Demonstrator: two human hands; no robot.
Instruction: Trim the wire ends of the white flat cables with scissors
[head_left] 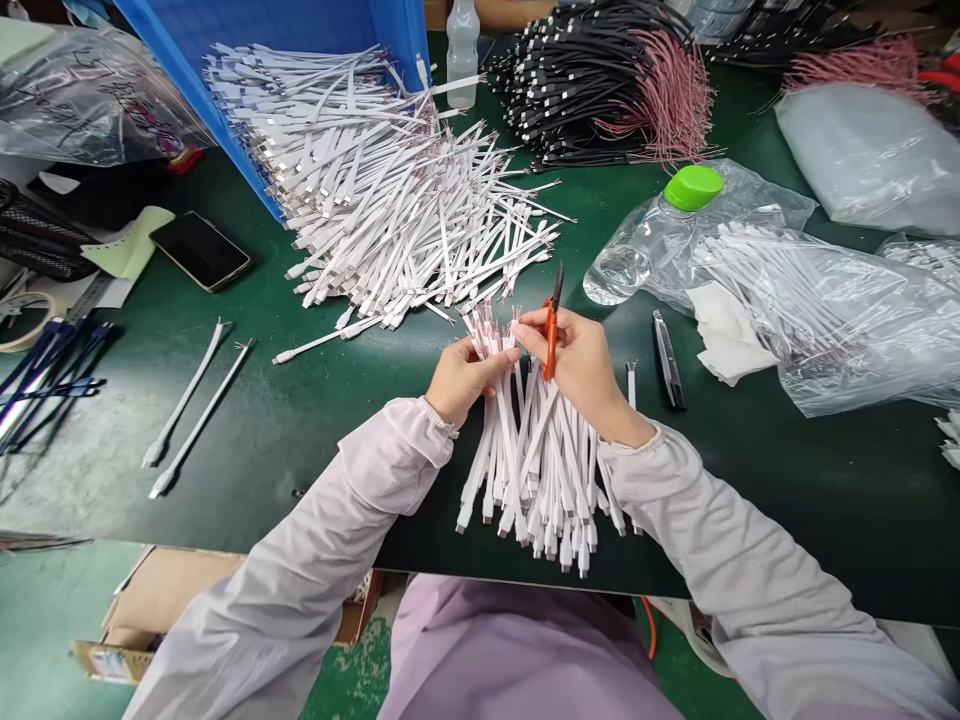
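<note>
Left hand (463, 380) and right hand (583, 368) are held close together over the green desk (750, 520). A bunch of white cables (559, 455) is pinched near its wire ends by the left hand, while its plugs are fanned out toward the person. An orange-handled tool (552, 335) is gripped in the right hand, its dark tip pointed away from the person; the wire ends are reached by that hand's thumb and forefinger, though whether a wire is pinched cannot be told.

Beyond the hands, a large pile of white cables (405, 215) is spread out from a blue bin (180, 60). Two loose cables (201, 420) are laid to the left, below a phone (201, 250). To the right, a utility knife (668, 360) is placed beside a crumpled tissue (729, 335), and more cables are seen inside a clear bag (847, 350).
</note>
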